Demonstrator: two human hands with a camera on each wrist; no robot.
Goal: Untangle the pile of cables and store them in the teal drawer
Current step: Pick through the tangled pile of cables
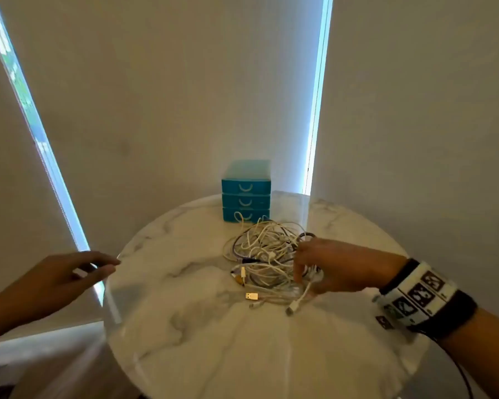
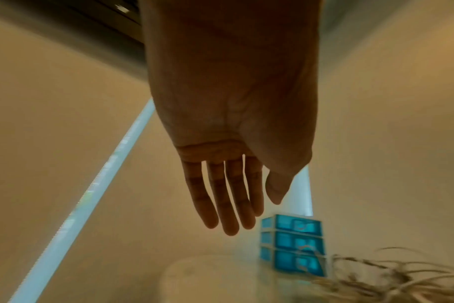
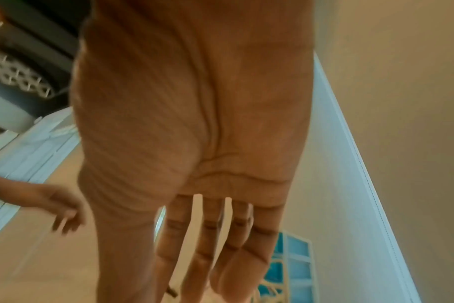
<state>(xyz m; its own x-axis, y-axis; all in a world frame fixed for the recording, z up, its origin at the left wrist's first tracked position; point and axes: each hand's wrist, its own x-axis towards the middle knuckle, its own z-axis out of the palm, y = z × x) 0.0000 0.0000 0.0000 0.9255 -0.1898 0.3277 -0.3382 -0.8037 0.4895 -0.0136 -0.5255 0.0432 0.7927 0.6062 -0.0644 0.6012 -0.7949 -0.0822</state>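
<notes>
A tangled pile of white, grey and dark cables [image 1: 265, 254] lies on the round marble table [image 1: 185, 326], just in front of the teal drawer unit [image 1: 246, 194]. All three of its drawers are closed. My right hand [image 1: 303, 272] reaches down onto the right side of the pile and touches the cables with straight fingers [image 3: 194, 266]. My left hand [image 1: 104, 264] hovers empty beside the table's left edge, apart from the pile, with its fingers [image 2: 228, 205] extended. The left wrist view shows the drawer unit [image 2: 296, 242] and the blurred cables [image 2: 392, 274] ahead.
A gold USB plug [image 1: 251, 296] and white connectors stick out of the pile's near side. Pale blinds hang behind the table, with bright window strips left and right. Bare marble extends to the near edge. A wooden floor lies at lower left.
</notes>
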